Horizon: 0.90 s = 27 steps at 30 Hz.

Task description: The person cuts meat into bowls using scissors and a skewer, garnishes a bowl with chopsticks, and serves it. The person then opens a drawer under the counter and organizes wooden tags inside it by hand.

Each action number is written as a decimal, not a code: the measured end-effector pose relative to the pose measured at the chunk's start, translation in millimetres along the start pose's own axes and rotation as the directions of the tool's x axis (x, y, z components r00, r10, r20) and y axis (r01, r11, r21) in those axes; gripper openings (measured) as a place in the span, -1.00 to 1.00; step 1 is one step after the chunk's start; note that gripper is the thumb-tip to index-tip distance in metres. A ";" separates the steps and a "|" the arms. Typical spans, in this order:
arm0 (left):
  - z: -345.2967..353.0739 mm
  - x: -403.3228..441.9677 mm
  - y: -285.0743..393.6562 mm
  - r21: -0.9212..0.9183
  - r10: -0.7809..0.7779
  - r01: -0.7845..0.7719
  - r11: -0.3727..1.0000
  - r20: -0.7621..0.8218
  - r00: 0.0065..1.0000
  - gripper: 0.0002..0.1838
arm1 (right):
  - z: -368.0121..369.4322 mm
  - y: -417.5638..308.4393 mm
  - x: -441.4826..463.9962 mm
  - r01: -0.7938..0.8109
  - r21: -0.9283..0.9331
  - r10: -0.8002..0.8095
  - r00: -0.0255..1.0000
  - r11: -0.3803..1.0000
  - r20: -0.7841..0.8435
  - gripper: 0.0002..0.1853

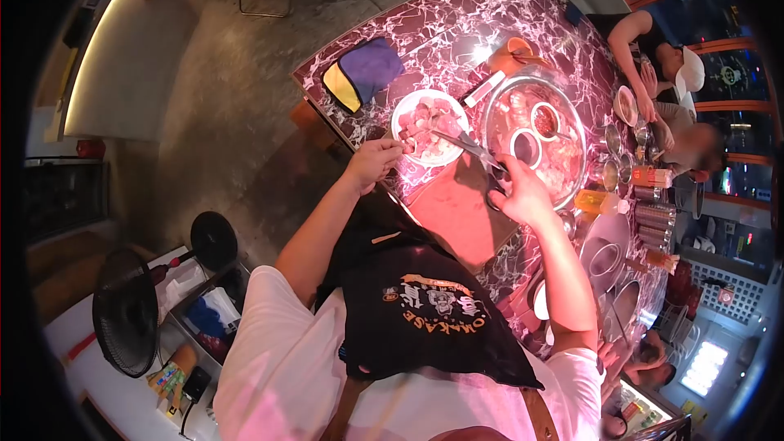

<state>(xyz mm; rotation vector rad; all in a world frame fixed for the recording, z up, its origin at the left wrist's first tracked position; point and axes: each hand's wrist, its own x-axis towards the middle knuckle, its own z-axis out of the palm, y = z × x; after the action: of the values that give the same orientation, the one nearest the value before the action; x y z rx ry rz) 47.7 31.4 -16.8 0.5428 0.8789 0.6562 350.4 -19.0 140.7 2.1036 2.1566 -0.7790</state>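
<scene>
Scissors (476,147) sit in my right hand (525,189), its fingers and thumb closed round the handles, and from here I see the blades reach left over a white bowl (426,161) of cut meat (425,117). Whether the blades are parted or pressed on a piece, I cannot tell. My left hand (376,165) is at the near left of that bowl, fingers bent towards the thumb and the tips at the rim; I cannot make out whether they pinch anything. The bowl stands on a dark red, white-veined table (445,12), just beyond a flat reddish board (464,216). To its right I have a large round tray (487,118), with two small bowls of sauce inside, one red (545,120) and one dark (525,149). Past the bowl, near the table's left edge, lies a purple and yellow cloth (371,67). Over at the far right, well apart from my hands, a person in a white cap (692,71) reaches toward a smaller bowl (626,106).
</scene>
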 end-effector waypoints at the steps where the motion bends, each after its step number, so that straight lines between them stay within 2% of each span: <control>1: -1.1 1.1 -1.4 0.010 -0.001 0.001 1.000 -0.018 1.000 -0.81 | 7.4 0.9 5.9 0.014 0.031 -0.014 1.000 0.999 0.009 -0.33; 3: -3.1 7.6 -6.6 0.022 -0.001 0.002 1.000 -0.051 0.999 -0.80 | 20.1 8.4 11.9 0.054 0.031 -0.055 0.998 0.998 0.022 -0.38; 6: -14.9 14.8 -9.9 0.132 0.078 -0.065 0.989 -0.102 0.992 -0.78 | 22.2 21.0 6.5 0.049 0.034 -0.051 0.995 0.998 0.086 -0.39; 7: -17.9 17.3 -13.1 0.258 0.209 -0.169 0.951 -0.137 0.968 -0.77 | 18.0 22.4 1.5 0.021 0.041 -0.025 0.994 0.999 0.102 -0.38; 9: -22.8 21.7 -16.5 0.504 0.467 -0.337 0.795 -0.155 0.871 -0.74 | 0.6 19.2 -7.2 -0.033 0.051 0.026 0.991 0.998 0.133 -0.36; 12: -18.3 7.4 1.4 0.711 0.540 -0.310 0.631 -0.116 0.834 -0.71 | -23.4 -5.5 -12.8 -0.036 -0.058 0.035 0.999 0.998 -0.018 -0.38; 14: -9.3 1.4 9.2 0.801 0.593 -0.331 0.499 -0.037 0.804 -0.71 | -26.3 -11.4 -2.2 -0.011 -0.101 0.009 1.000 0.995 -0.018 -0.36; 15: -4.0 -1.4 13.4 0.838 0.616 -0.341 0.426 0.007 0.787 -0.71 | -26.0 -13.2 5.6 0.003 -0.095 -0.003 1.000 0.995 0.001 -0.36; 17: 8.9 -8.0 23.4 0.866 0.508 -0.251 0.433 -0.004 0.861 -0.73 | -23.2 -14.1 16.1 0.089 -0.015 -0.088 0.996 0.996 0.008 -0.38; 18: 12.4 -10.3 25.0 0.878 0.451 -0.201 0.434 -0.018 0.893 -0.74 | -19.7 -11.1 18.5 0.082 -0.033 -0.080 0.996 0.996 0.043 -0.40; 20: 11.4 -6.7 18.4 0.885 0.521 -0.206 0.418 -0.048 0.852 -0.73 | -16.8 -1.8 23.5 0.076 -0.075 -0.067 0.991 0.994 0.115 -0.44; 21: 9.0 -5.7 14.8 0.888 0.555 -0.206 0.412 -0.065 0.830 -0.73 | -16.3 0.8 16.7 0.085 -0.025 -0.084 0.994 0.996 0.066 -0.48; 24: 2.6 -4.5 11.1 0.886 0.609 -0.225 0.405 -0.078 0.789 -0.72 | -32.0 -2.7 -0.6 -0.046 0.008 0.045 0.992 0.999 0.120 -0.45; 25: 2.6 -4.7 12.1 0.896 0.608 -0.211 0.391 -0.079 0.790 -0.72 | -31.2 1.1 -5.5 0.022 0.004 -0.022 0.998 1.000 0.056 -0.42; 27: 4.1 -8.1 18.2 0.916 0.604 -0.182 0.357 -0.077 0.794 -0.73 | -30.3 -10.9 -14.1 0.028 -0.091 -0.033 0.998 0.995 -0.050 -0.41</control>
<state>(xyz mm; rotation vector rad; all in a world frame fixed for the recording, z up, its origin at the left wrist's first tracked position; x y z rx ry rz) 41.9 37.3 1.9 1.6985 1.5259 0.7447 350.9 -20.6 175.8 2.0739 2.2092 -0.6236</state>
